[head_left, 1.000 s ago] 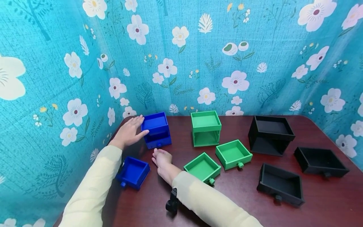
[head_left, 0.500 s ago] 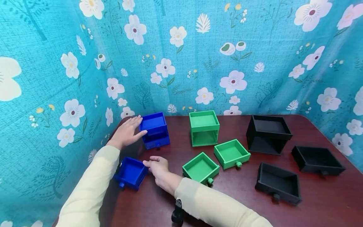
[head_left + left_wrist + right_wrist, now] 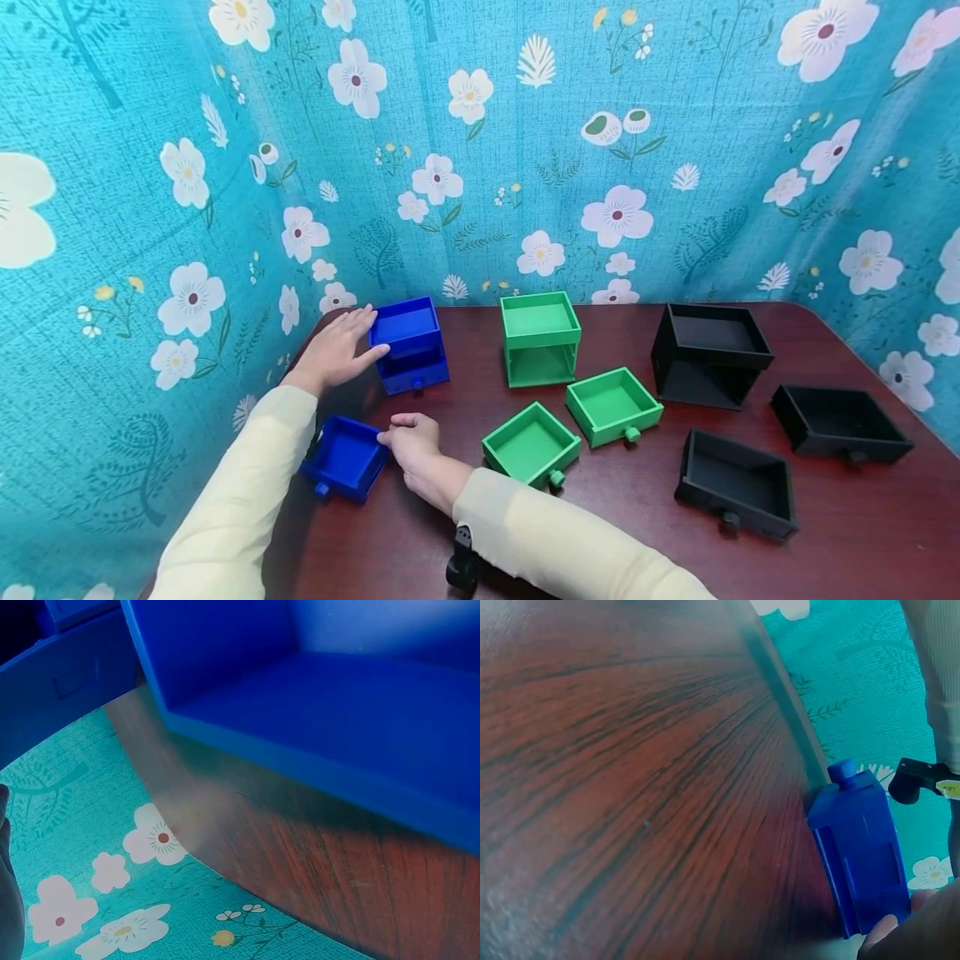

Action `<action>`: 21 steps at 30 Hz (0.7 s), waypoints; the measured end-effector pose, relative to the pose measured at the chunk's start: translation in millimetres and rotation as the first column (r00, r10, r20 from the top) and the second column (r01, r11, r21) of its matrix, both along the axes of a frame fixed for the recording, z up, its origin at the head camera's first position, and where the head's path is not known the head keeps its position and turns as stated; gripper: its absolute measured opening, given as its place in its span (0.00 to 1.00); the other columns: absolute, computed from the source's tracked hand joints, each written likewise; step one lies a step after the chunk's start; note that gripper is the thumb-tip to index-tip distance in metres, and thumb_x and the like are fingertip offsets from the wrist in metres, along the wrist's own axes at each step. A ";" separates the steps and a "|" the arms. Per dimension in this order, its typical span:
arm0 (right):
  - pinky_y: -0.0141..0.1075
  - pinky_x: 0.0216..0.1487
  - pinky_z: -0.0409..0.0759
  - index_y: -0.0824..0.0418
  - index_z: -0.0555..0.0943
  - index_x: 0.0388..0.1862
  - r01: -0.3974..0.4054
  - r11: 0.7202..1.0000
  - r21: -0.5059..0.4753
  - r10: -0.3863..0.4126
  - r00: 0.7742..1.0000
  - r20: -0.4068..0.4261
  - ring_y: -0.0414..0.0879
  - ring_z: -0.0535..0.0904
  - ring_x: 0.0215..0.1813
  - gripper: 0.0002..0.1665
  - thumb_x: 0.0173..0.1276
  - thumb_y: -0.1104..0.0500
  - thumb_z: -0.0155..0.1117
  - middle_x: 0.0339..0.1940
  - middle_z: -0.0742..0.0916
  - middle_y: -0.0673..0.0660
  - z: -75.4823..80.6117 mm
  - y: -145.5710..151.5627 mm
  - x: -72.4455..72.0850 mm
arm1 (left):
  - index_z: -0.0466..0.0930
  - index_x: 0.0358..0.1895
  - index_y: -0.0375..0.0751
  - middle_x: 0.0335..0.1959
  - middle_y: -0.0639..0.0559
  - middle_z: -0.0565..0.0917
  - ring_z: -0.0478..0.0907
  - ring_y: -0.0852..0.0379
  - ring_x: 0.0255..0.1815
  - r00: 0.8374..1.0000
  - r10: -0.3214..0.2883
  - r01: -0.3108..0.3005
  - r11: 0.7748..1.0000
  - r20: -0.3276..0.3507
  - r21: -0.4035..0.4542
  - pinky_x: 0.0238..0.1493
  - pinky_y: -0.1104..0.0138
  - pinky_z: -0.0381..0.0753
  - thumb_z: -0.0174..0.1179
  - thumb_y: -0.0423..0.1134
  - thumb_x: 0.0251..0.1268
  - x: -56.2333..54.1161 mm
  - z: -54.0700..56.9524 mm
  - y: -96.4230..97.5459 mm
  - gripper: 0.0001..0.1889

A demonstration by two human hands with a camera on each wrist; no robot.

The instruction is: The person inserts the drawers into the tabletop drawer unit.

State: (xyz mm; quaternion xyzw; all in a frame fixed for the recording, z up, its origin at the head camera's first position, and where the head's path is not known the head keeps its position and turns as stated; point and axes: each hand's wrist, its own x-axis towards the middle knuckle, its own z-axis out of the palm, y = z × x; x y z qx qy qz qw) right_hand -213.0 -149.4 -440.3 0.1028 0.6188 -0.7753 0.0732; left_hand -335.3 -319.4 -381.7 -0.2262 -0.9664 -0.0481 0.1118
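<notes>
At the back left of the table stands a small blue cabinet [image 3: 408,333], a blue drawer with a knob in its lower slot. My left hand [image 3: 333,352] rests against its left side, fingers straight, thumb at the front. A loose blue drawer [image 3: 347,457] lies nearer me, its knob pointing to the front left. My right hand [image 3: 414,442] pinches its far right corner between thumb and fingers. In the right wrist view the fingertips [image 3: 881,930] sit at the end of the drawer away from the knob. The left wrist view shows the drawer's inside up close.
A green cabinet [image 3: 542,337] stands at the back middle, with two green drawers [image 3: 532,446] in front of it. To the right are a black cabinet [image 3: 708,354] and two black drawers [image 3: 738,483]. A flowered blue curtain [image 3: 510,150] hangs behind the dark red table [image 3: 600,517].
My right hand has moved from before the blue cabinet down and left to the loose blue drawer and taken hold of its corner. My left hand stays at the cabinet.
</notes>
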 end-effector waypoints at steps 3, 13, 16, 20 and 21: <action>0.32 0.36 0.78 0.72 0.81 0.39 0.007 1.000 0.015 -0.007 1.000 -0.005 0.43 0.80 0.33 0.18 0.47 0.79 0.68 0.37 0.86 0.64 -0.9 -0.1 -1.5 | 0.58 0.73 0.31 0.74 0.36 0.60 0.54 0.41 0.74 1.000 -0.003 0.003 1.000 -0.001 0.001 0.73 0.51 0.48 0.50 0.61 0.69 -0.3 0.1 0.3 0.41; 0.32 0.34 0.78 0.73 0.80 0.38 0.041 0.999 0.024 -0.040 0.998 -0.044 0.42 0.78 0.31 0.19 0.44 0.82 0.65 0.34 0.85 0.64 0.9 -1.1 -10.4 | 0.58 0.73 0.31 0.73 0.35 0.59 0.54 0.40 0.74 1.000 -0.007 0.007 1.000 0.000 0.001 0.73 0.50 0.49 0.50 0.61 0.70 1.7 2.3 2.1 0.41; 0.32 0.35 0.79 0.73 0.80 0.38 0.068 0.997 0.028 -0.067 0.997 -0.039 0.43 0.78 0.31 0.19 0.44 0.82 0.65 0.34 0.85 0.63 1.0 -1.3 -14.8 | 0.58 0.73 0.31 0.74 0.36 0.59 0.54 0.41 0.74 1.000 -0.003 0.003 1.000 0.005 0.002 0.73 0.51 0.48 0.50 0.61 0.70 1.7 2.3 2.4 0.42; 0.33 0.35 0.80 0.72 0.81 0.37 0.096 0.994 0.061 -0.094 0.995 -0.040 0.43 0.78 0.32 0.18 0.45 0.81 0.68 0.33 0.85 0.63 0.9 -1.8 -20.9 | 0.57 0.74 0.31 0.74 0.36 0.59 0.54 0.41 0.75 1.000 0.004 -0.004 1.000 0.010 0.002 0.74 0.51 0.47 0.50 0.61 0.69 1.9 2.2 1.9 0.42; 0.33 0.36 0.80 0.71 0.81 0.37 0.100 0.992 0.070 -0.098 0.994 -0.040 0.43 0.78 0.32 0.18 0.45 0.81 0.68 0.33 0.85 0.63 1.0 -1.9 -22.4 | 0.57 0.73 0.31 0.74 0.36 0.59 0.54 0.41 0.75 1.000 0.004 -0.004 1.000 0.009 0.001 0.74 0.51 0.47 0.50 0.61 0.69 2.0 2.2 1.6 0.42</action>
